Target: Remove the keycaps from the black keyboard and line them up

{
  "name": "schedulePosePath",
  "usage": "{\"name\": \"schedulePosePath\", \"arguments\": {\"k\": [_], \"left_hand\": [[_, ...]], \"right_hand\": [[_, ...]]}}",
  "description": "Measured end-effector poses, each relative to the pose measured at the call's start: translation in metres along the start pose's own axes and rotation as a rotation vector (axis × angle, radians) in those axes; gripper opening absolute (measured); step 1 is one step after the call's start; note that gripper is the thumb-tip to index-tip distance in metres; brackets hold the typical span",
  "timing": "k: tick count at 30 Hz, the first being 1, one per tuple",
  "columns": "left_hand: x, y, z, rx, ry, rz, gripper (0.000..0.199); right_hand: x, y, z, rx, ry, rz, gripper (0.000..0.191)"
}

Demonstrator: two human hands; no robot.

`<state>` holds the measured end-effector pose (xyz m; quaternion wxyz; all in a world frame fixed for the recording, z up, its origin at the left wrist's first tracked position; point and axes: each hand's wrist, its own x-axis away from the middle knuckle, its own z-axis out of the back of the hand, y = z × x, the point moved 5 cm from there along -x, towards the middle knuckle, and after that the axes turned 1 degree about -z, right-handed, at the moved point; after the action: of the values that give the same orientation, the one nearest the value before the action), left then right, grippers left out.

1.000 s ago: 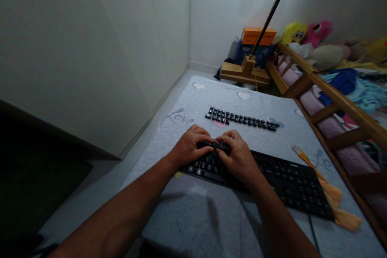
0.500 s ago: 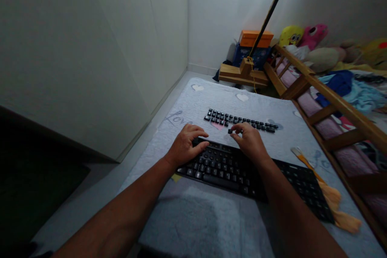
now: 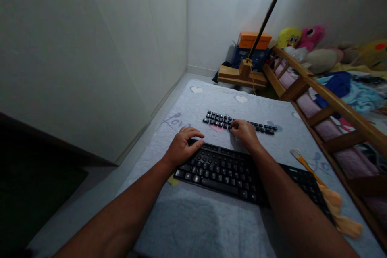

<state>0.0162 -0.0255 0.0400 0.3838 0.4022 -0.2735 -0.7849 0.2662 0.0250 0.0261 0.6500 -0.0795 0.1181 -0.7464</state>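
A black keyboard (image 3: 217, 184) lies on the light patterned cloth (image 3: 181, 217); several of its upper-left key positions are without caps. My left hand (image 3: 185, 145) holds its far left corner, thumb over the top edge and fingers beyond it. Past the keyboard, loose black keycaps (image 3: 217, 119) lie in rows on the cloth. My right hand (image 3: 244, 132) reaches to the middle of these rows, thumb and fingers pinched on a small black keycap (image 3: 231, 127) at the near row. My right forearm hides part of the keyboard, and the hand covers some keycaps.
A brush (image 3: 305, 162) and an orange-tan cloth or glove (image 3: 341, 217) lie by the keyboard's right end. A wooden bed rail (image 3: 338, 100) runs along the right. White cabinet panels (image 3: 121, 56) stand left. A wooden stand (image 3: 242, 74) with a slanted pole is behind.
My right hand has moved forward with the keycap, from the gap before the rows to the near row. My left hand stays at the keyboard's corner. The view has shifted slightly.
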Motion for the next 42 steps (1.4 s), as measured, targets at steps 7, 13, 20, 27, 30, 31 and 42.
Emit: {"name": "schedulePosePath", "arguments": {"k": [7,13,20,27,30,31,42], "left_hand": [[0.0008,-0.0017,-0.0009,0.005,-0.009,-0.007,0.012],[0.0015,-0.0017,-0.001,0.001,-0.019,-0.006,0.012],[0.0013,-0.0002,0.0001,0.009,-0.015,-0.006,0.011],[0.0007,-0.0005,-0.0001,0.007,-0.01,-0.003,0.011],[0.0008,-0.0004,-0.0001,0.005,-0.012,-0.002,0.011],[0.0009,-0.0003,-0.0001,0.005,-0.014,-0.003,0.011],[0.001,-0.0004,-0.0001,0.006,-0.019,-0.016,0.011]], "right_hand": [[-0.0017,0.0028,-0.0039,0.015,-0.011,-0.003,0.024],[-0.0023,0.0027,-0.0046,0.022,-0.009,0.003,0.024],[-0.0034,0.0024,-0.0047,0.026,-0.006,0.01,0.024],[-0.0019,0.0016,-0.0034,0.026,0.002,0.011,0.023],[-0.0018,0.0011,-0.0034,0.032,0.003,0.008,0.023],[-0.0017,0.0008,-0.0034,0.034,0.003,0.007,0.022],[-0.0026,-0.0019,0.0001,0.045,-0.01,0.014,0.018]]}}
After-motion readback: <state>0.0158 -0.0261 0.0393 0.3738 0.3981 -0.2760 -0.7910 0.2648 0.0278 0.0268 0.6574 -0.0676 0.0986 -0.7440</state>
